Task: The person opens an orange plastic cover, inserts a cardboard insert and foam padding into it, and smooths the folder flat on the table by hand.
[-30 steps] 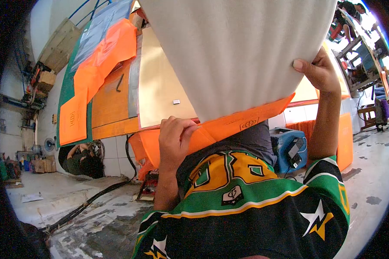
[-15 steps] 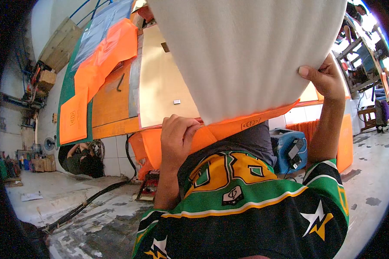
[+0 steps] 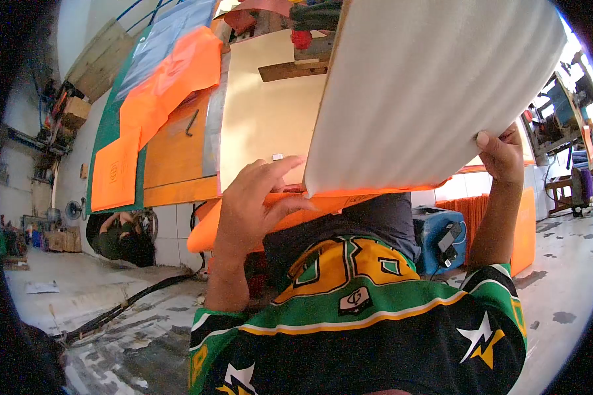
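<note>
Over the near edge of the wooden table [image 3: 178, 161], the white sheet [image 3: 428, 85] stands tilted up, its lower edge along the printed orange sheet [image 3: 206, 227] at the person's lap. The likeliest trouble is a slip out of line: the right hand [image 3: 501, 155] pinches the white sheet's right edge, thumb on its face, while the left hand [image 3: 257, 197], well apart from it, has thumb and forefinger parted around the lower left corner. Whether that thumb touches the corner I cannot tell. With so little hold there, the corner could swing, and the orange sheet, overhanging the table edge, could sag or crease.

Toward the body there is hardly any room. More opens leftward, over the cream board [image 3: 257, 118], though a wooden strip [image 3: 293, 70] lies at its far end and a small block [image 3: 277, 157] sits just beyond the left fingertips, where a sweep could knock it.
</note>
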A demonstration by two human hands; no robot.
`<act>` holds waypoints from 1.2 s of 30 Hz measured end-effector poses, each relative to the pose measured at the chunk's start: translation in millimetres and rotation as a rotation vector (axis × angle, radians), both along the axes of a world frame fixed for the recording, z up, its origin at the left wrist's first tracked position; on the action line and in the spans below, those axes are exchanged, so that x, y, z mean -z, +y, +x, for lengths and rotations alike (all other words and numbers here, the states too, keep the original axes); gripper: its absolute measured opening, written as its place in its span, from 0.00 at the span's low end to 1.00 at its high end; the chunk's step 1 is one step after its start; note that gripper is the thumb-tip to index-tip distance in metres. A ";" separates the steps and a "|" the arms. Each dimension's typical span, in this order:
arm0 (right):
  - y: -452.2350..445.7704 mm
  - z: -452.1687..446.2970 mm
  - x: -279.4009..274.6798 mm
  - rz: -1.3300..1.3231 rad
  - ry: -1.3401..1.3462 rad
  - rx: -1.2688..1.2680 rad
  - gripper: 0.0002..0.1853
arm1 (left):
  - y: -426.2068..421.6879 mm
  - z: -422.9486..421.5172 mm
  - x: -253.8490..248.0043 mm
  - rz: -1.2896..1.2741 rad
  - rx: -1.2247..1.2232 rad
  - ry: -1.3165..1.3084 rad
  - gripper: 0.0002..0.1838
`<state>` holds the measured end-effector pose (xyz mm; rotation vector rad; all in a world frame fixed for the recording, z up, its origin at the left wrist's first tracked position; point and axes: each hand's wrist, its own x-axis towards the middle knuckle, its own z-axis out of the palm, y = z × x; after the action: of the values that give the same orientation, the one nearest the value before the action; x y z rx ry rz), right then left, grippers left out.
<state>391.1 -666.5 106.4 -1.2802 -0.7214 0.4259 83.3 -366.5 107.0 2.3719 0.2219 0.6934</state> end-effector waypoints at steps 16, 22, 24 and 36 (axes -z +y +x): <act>31.3 -30.0 54.6 0.357 0.313 -0.091 0.32 | 59.8 -22.4 -122.1 0.501 0.117 0.175 0.10; -30.1 3.9 69.4 0.466 0.273 -0.022 0.30 | 89.2 4.9 -144.0 0.624 0.366 0.399 0.07; -47.5 6.6 72.4 0.395 0.195 -0.059 0.30 | 100.4 25.9 -137.5 0.580 0.433 0.441 0.07; 54.7 -28.0 -78.8 -0.397 -0.810 0.295 0.17 | 109.6 120.1 -70.1 0.578 0.754 0.793 0.10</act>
<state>363.1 -611.8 185.2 -1.9324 -1.1291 -0.2361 203.4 -256.9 177.2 2.8478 -0.6033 -0.6354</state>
